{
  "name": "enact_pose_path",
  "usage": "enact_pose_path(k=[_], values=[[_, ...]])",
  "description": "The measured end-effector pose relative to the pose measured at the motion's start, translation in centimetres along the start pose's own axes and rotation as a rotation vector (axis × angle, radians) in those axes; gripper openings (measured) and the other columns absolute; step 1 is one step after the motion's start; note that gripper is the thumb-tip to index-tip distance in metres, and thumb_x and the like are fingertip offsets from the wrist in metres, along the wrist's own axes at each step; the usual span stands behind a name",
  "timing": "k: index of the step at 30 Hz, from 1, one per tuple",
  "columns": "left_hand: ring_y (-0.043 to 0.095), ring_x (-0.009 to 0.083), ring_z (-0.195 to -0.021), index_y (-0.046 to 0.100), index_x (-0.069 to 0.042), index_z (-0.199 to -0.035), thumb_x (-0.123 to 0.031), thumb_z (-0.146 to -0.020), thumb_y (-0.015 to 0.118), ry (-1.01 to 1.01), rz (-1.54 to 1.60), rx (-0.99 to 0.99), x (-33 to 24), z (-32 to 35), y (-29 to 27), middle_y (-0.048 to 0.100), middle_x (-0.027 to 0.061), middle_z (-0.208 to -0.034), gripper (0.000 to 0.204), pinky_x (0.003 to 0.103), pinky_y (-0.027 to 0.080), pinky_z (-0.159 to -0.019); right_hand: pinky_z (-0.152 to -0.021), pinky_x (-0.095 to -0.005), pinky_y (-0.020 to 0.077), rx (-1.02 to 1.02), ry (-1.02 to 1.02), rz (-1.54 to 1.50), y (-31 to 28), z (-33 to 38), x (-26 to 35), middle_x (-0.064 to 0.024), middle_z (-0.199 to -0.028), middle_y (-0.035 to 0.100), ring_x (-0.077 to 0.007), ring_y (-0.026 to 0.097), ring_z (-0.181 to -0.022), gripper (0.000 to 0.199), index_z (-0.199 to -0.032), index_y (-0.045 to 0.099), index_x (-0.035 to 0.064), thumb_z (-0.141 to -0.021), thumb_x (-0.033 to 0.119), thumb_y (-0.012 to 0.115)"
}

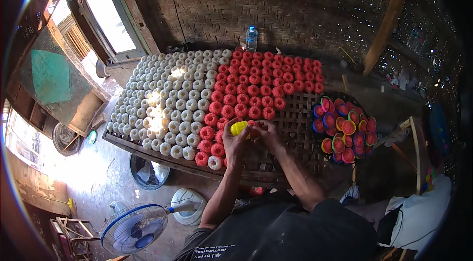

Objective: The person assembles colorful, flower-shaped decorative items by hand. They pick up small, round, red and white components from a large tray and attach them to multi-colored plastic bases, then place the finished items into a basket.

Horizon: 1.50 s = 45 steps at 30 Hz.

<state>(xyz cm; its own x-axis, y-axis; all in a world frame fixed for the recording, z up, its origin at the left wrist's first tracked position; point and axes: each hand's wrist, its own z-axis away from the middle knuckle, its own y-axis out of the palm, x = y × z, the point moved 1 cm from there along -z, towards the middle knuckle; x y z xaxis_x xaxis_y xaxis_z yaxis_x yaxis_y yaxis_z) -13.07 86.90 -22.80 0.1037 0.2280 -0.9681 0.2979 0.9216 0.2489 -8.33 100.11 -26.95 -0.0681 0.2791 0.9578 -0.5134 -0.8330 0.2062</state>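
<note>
My left hand (233,144) is closed around a small ribbed yellow plastic cup (239,128), held over the slatted rack. Close beside it, my right hand (266,136) has its fingers bent in near the cup, at a bit of red (252,123); whether it grips that piece I cannot make out. Rows of red ring-shaped pieces with a rough, stringy surface (254,102) lie just beyond both hands. White rings of the same shape (180,115) fill the rack's left part, and one white ring (215,163) sits among the red ones near the front edge.
To the right is a dark round basket heaped with colourful cups holding red filling (348,127). A water bottle (252,38) stands behind the rack (301,118), by the woven wall (207,5). A fan (135,229), white bucket (189,206) and dark tub (149,175) are at the lower left.
</note>
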Motion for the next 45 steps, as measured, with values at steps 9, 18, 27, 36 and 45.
enact_pose_path(k=[9,18,27,36,45], values=[[0.061,0.011,-0.074,0.057,-0.003,-0.116,-0.014,-0.081,0.08,0.116,-0.093,-0.045,-0.5,-0.9,-0.8,0.062,0.0037,-0.09,0.043,0.025,0.052,-0.064,-0.075,-0.0412,0.0535,-0.434,-0.448,0.748,1.0,-1.4,-0.7,-0.013,-0.095,0.069,-0.0317,0.068,-0.087,0.032,-0.102,0.065,0.0065,-0.079,0.027,0.075],[0.059,0.0106,-0.079,0.059,-0.003,-0.118,-0.016,-0.082,0.08,-0.072,-0.043,0.08,-1.5,1.4,1.8,0.063,0.0033,-0.094,0.043,0.025,0.05,-0.069,-0.076,-0.0437,0.05,-0.946,-0.715,1.074,-11.1,5.3,6.1,-0.0095,-0.091,0.065,-0.0312,0.063,-0.087,0.026,-0.096,0.065,0.0098,-0.075,0.018,0.077],[0.059,0.0119,-0.083,0.059,-0.002,-0.118,-0.021,-0.083,0.08,-0.066,-0.038,0.264,0.1,2.2,5.9,0.063,0.0046,-0.097,0.046,0.027,0.05,-0.074,-0.076,-0.0443,0.049,-0.967,-0.648,1.319,-19.9,6.4,5.1,-0.01,-0.09,0.059,-0.0308,0.061,-0.087,0.021,-0.083,0.062,0.0072,-0.068,0.008,0.076],[0.061,0.0114,-0.081,0.056,0.001,-0.123,-0.029,-0.081,0.082,-0.172,-0.072,0.331,1.1,3.7,7.5,0.065,0.006,-0.094,0.058,0.027,0.052,-0.072,-0.077,-0.0308,0.0501,-0.762,-0.489,0.399,-13.5,9.3,3.7,-0.0079,-0.099,0.065,-0.0167,0.062,-0.088,0.014,-0.089,0.065,0.0024,-0.082,0.011,0.073],[0.06,0.0103,-0.083,0.056,-0.001,-0.123,-0.023,-0.08,0.083,-0.154,0.082,0.252,2.1,1.8,4.5,0.063,0.0041,-0.097,0.055,0.025,0.051,-0.072,-0.082,-0.0289,0.0512,-0.218,-0.612,0.466,-3.8,8.8,4.1,-0.0083,-0.106,0.067,-0.0164,0.064,-0.096,0.021,-0.109,0.07,0.0041,-0.089,0.003,0.065]])
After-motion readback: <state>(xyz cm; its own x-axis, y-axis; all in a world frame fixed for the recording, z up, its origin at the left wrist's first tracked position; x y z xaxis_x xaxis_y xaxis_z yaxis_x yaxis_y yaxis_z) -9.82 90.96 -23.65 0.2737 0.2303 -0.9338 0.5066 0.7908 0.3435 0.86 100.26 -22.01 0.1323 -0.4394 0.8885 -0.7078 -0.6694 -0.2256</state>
